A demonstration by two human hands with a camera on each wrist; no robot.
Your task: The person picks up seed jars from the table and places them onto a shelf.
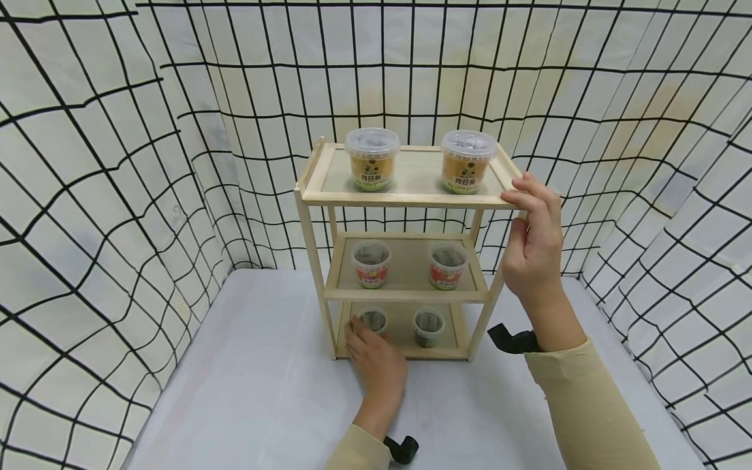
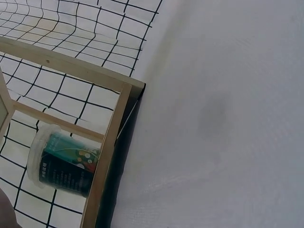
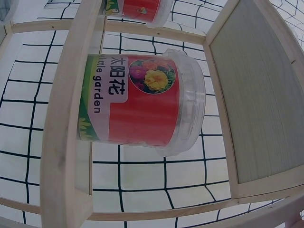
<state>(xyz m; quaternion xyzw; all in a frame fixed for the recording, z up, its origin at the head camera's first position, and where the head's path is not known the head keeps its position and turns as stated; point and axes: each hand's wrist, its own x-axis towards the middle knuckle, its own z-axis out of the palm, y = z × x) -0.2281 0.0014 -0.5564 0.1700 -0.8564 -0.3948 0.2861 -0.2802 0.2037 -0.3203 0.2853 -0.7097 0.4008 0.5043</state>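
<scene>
A small three-tier wooden rack stands on the white table, with two plastic cups on each tier. My left hand holds the left cup on the bottom tier; fingers lie along its left side and the hand hides its lower part. Beside it stands the right bottom cup, whose teal label shows in the left wrist view. At the top tier's right front corner, my right hand grips the frame, fingers above and thumb below. Red-labelled cups sit on the middle tier.
Two lidded cups with yellow labels, one left and one right, stand on the top tier. Black wire grid panels backed with white cloth surround the table at the back and both sides.
</scene>
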